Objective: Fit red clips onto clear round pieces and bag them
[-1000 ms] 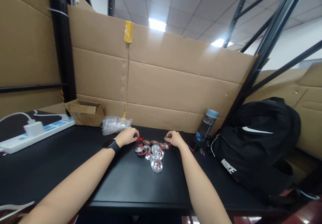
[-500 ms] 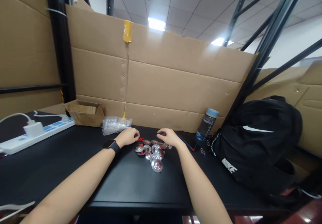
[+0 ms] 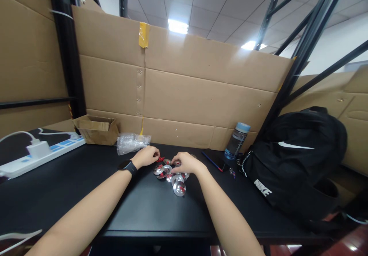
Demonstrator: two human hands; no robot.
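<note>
Several small silver cymbals (image 3: 179, 189), domed metal discs with red cords through their middles, lie in a loose pile on the black table. My left hand (image 3: 146, 156), a dark watch on its wrist, is at the pile's far left edge. Its curled fingertips pinch a bit of red cord (image 3: 161, 159). Over the right side of the pile is my right hand (image 3: 185, 163), palm down. Its thumb and forefinger are apart above the discs and cover some of them; whether they touch one cannot be made out.
Behind the pile are clear plastic wrap (image 3: 132, 143) and an open cardboard box (image 3: 96, 131). A white power strip (image 3: 57, 148) runs along the left. Toward the right stand a water bottle (image 3: 237, 141) and a black backpack (image 3: 296, 171), with a blue pen (image 3: 212, 161) and keys nearby.
My right hand has moved left and down from beside the pile to over its discs. The left hand stays at the red cord.
</note>
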